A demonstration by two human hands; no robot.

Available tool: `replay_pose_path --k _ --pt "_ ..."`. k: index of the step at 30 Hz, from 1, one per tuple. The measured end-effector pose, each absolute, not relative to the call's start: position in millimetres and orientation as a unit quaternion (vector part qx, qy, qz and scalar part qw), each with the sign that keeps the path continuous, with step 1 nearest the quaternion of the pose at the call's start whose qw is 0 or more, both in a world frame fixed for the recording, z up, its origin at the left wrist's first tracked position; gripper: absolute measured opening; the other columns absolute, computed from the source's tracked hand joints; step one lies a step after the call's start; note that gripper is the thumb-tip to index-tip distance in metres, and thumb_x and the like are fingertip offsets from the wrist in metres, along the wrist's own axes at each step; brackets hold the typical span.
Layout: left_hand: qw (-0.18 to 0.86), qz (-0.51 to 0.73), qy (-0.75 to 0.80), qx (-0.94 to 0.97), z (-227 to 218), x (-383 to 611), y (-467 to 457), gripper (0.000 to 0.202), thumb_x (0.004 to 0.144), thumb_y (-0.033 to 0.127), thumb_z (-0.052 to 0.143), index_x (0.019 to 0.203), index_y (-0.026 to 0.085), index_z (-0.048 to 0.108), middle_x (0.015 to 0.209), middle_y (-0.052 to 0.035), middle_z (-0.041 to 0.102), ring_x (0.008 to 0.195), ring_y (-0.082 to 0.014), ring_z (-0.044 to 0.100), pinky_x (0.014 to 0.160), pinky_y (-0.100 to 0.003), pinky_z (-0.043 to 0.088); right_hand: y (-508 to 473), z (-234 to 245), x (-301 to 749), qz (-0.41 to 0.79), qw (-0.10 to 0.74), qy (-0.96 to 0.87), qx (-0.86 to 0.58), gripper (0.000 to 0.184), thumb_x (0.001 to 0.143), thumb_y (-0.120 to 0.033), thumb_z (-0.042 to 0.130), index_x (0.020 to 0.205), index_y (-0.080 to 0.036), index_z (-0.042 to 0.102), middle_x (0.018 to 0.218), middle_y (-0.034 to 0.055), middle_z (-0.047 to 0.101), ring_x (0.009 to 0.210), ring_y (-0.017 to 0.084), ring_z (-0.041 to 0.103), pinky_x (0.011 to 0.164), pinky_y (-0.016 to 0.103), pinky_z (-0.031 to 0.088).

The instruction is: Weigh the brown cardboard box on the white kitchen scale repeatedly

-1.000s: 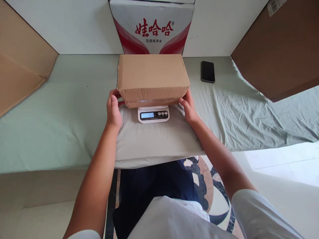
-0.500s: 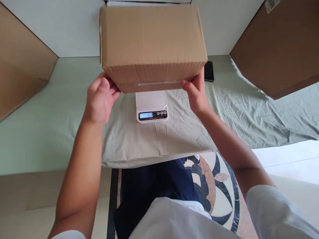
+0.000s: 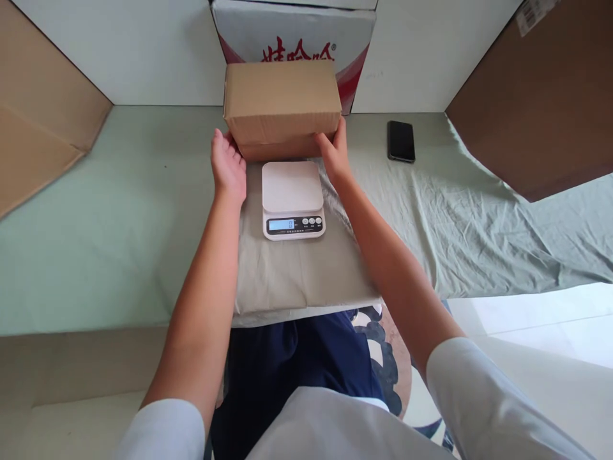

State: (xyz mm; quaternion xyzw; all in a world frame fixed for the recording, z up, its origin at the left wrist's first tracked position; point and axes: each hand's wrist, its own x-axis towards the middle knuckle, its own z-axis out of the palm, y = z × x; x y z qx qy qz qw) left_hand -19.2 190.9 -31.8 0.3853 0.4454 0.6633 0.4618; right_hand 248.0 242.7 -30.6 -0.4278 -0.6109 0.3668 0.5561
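Observation:
A closed brown cardboard box [image 3: 281, 102] sits just beyond a white digital scale [image 3: 292, 198], in front of a red-and-white printed carton [image 3: 352, 38]. My left hand [image 3: 228, 167] grips the box's left lower edge and my right hand [image 3: 334, 153] grips its right lower edge. The scale's platform is bare and its lit display faces me. The scale rests on a grey folded cloth pad [image 3: 287, 275].
A pale green sheet [image 3: 119, 217] covers the surface. A black phone [image 3: 401, 140] lies to the right of the box. Large brown cardboard panels stand at the left [image 3: 38, 121] and right [image 3: 541, 102]. A white wall is behind.
The box was lifted off the scale, raised toward me, then moved away to behind the scale, against the printed carton. The scale's platform is now bare.

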Motion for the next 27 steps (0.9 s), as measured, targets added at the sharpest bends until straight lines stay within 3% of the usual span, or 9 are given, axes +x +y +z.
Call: replay_pose_path --k 3,6,11,16,22,27 --pt "0.432 0.626 0.466 0.452 -46.2 -16.6 199.0 0.089 0.110 0.090 0.011 0.120 0.019 0.064 0.146 -0.0073 0.077 0.161 -0.0167 0.047 0.120 -0.046 0.039 238.4 -44.3 256.2 0.372 0.556 -0.598 -0.441 0.100 0.092 -0.089 0.068 0.170 -0.035 0.036 0.171 0.0091 0.055 0.171 0.038 0.048 0.152 0.065 0.032" --pt "0.422 0.612 0.472 0.473 -50.6 -13.1 205.8 0.091 0.103 0.098 0.013 0.108 0.021 0.060 0.133 -0.0060 0.081 0.161 -0.0174 0.048 0.117 -0.047 0.039 236.4 -53.4 260.3 0.356 0.540 -0.621 -0.442 0.102 0.093 -0.090 0.065 0.174 -0.035 0.034 0.173 0.0083 0.053 0.173 0.036 0.046 0.151 0.063 0.033" --pt "0.442 0.650 0.454 0.419 -50.1 -10.5 209.2 0.078 0.113 0.089 0.020 0.106 0.019 0.056 0.127 -0.0034 0.078 0.160 -0.0147 0.047 0.118 -0.046 0.034 244.8 -64.4 258.0 0.347 0.535 -0.626 -0.448 0.104 0.093 -0.090 0.064 0.175 -0.034 0.034 0.171 0.0092 0.055 0.171 0.037 0.049 0.151 0.061 0.034" --pt "0.439 0.629 0.458 0.448 -50.8 -12.2 211.7 0.076 0.111 0.089 0.019 0.095 0.022 0.051 0.118 -0.0051 0.077 0.167 -0.0197 0.040 0.114 -0.048 0.033 246.1 -66.2 257.3 0.347 0.520 -0.636 -0.453 0.099 0.094 -0.088 0.067 0.173 -0.037 0.035 0.169 0.0078 0.059 0.172 0.037 0.049 0.150 0.065 0.036" --pt "0.438 0.615 0.472 0.456 -47.8 -6.3 207.6 0.074 0.103 0.095 0.026 0.090 0.025 0.046 0.115 -0.0040 0.081 0.158 -0.0188 0.049 0.108 -0.046 0.037 245.9 -66.1 255.4 0.348 0.557 -0.588 -0.472 0.097 0.093 -0.086 0.067 0.169 -0.033 0.037 0.171 0.0110 0.057 0.172 0.035 0.047 0.153 0.061 0.030" --pt "0.449 0.644 0.477 0.395 -39.8 0.3 200.0 0.070 0.106 0.090 0.033 0.095 0.023 0.051 0.121 -0.0021 0.082 0.148 -0.0148 0.056 0.109 -0.043 0.039 238.5 -59.2 254.2 0.363 0.554 -0.594 -0.456 0.092 0.092 -0.083 0.070 0.165 -0.036 0.041 0.170 0.0103 0.058 0.173 0.035 0.044 0.152 0.065 0.028"
